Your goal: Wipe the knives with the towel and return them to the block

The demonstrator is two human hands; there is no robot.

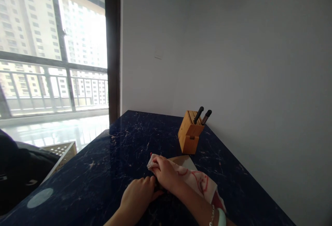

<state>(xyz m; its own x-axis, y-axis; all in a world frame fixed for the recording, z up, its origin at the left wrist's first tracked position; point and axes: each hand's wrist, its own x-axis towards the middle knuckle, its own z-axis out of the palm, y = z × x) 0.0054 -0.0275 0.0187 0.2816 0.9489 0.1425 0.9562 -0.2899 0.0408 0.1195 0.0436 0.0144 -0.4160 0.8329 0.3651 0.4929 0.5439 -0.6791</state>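
My right hand [164,173] is closed on a white cloth with red print [199,181], which drapes under my forearm on the dark marble counter [116,157]. Pressed against it from the left, my left hand [137,195] has its fingers curled around something dark between the two hands; what it is cannot be made out. A flat grey-beige piece [185,161], perhaps a blade or board, shows just beyond the cloth. A wooden knife block [190,132] with two black-handled knives [203,114] stands further back to the right.
A plain white wall runs along the counter's right and far sides. To the left is a large window with a dark frame [112,46]. A perforated beige crate [63,153] and a dark object [18,170] sit below the counter's left edge.
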